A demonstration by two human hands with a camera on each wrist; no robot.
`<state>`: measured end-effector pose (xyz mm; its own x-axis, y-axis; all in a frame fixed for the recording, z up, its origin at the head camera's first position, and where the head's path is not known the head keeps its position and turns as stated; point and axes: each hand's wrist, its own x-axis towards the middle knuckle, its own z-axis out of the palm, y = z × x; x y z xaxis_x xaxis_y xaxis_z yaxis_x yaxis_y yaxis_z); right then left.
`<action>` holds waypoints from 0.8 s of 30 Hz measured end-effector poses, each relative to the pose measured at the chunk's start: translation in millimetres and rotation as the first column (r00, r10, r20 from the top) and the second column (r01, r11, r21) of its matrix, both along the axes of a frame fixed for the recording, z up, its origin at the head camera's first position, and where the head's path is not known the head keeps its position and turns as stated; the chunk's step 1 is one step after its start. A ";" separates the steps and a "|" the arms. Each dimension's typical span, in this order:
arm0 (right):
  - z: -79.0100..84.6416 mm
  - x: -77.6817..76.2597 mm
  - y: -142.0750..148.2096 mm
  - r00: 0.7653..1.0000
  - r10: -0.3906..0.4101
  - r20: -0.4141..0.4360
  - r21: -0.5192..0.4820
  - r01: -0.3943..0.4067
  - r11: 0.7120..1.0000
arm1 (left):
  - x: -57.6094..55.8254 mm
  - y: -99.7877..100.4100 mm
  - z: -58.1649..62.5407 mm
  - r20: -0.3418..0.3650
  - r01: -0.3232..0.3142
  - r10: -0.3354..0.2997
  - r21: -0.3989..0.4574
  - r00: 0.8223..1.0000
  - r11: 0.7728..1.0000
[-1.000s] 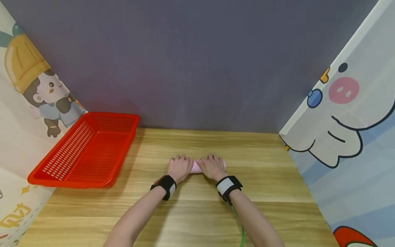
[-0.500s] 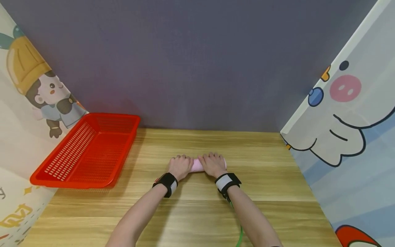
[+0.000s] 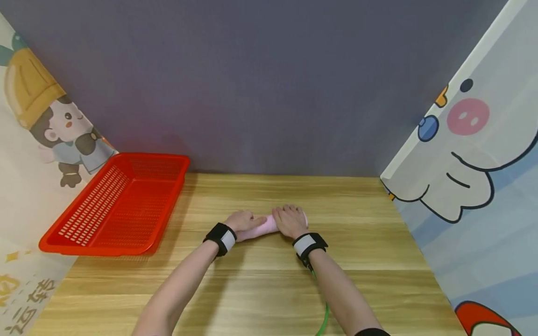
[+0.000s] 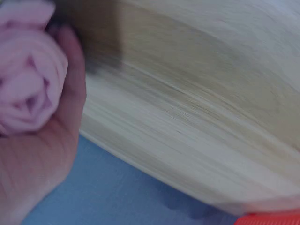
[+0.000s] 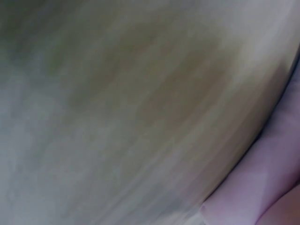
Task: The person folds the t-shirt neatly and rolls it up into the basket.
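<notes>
A rolled pink towel [image 3: 268, 226] lies crosswise over the wooden table [image 3: 269, 289] in the head view, its left end angled nearer to me. My left hand [image 3: 243, 221] grips that end, thumb along the top. In the left wrist view, the towel's spiral end [image 4: 29, 89] shows soft folded layers, with the left palm and fingers wrapped around it. My right hand [image 3: 290, 221] holds the roll near its right end from above, fingers bent over the far side. The right wrist view is blurred, mostly table surface.
A red perforated plastic basket [image 3: 90, 251] stands on the left of the table. A grey wall [image 3: 269, 93] rises at the back, and printed panels flank both sides. From the right wristband, a green cable [image 3: 325, 317] trails toward me.
The left hand has turned at the wrist and shifted slightly toward me, tilting the roll's left end nearer. The right hand stays almost in place over the other end.
</notes>
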<state>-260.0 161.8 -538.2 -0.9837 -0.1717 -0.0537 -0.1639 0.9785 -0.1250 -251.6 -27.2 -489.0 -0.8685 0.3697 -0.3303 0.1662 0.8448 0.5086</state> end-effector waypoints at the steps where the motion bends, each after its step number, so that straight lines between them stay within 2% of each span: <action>1: 0.1 -0.1 0.2 1.000 0.011 0.001 -0.002 -0.011 1.000 | 0.3 -1.2 1.6 0.054 -0.020 0.019 0.029 0.998 0.999; 4: 0.8 -0.4 1.7 0.998 0.062 -0.004 0.030 -0.062 0.998 | 1.6 -3.7 2.1 0.204 -0.075 0.051 0.111 0.978 0.991; 6: 1.5 -0.4 3.3 0.994 0.105 -0.022 0.054 -0.104 0.993 | 3.0 -4.0 0.9 0.251 -0.094 0.056 0.146 0.966 0.985; 10: 3.1 0.2 7.7 0.984 0.164 -0.063 0.072 -0.160 0.985 | 7.4 -2.1 -0.5 0.241 -0.103 0.057 0.186 0.969 0.977; 13: 2.6 1.1 9.8 0.983 0.160 -0.092 0.061 -0.154 0.986 | 11.5 -0.2 -1.0 0.236 -0.111 0.058 0.218 0.970 0.970; 16: 0.8 1.8 8.3 0.987 0.102 -0.124 0.029 -0.099 0.995 | 15.3 0.1 -3.1 0.260 -0.125 0.049 0.284 0.964 0.951; 19: -0.3 2.8 2.9 0.985 -0.023 -0.170 -0.044 0.016 0.999 | 18.3 -1.4 -7.5 0.292 -0.140 0.028 0.370 0.956 0.918; 21: -0.8 3.8 -1.1 0.971 -0.131 -0.198 -0.097 0.113 0.989 | 20.2 -2.2 -10.1 0.308 -0.160 0.024 0.423 0.951 0.892; 24: -0.2 5.8 -6.4 0.935 -0.286 -0.212 -0.192 0.247 0.950 | 23.5 -2.0 -12.3 0.312 -0.180 0.027 0.472 0.950 0.863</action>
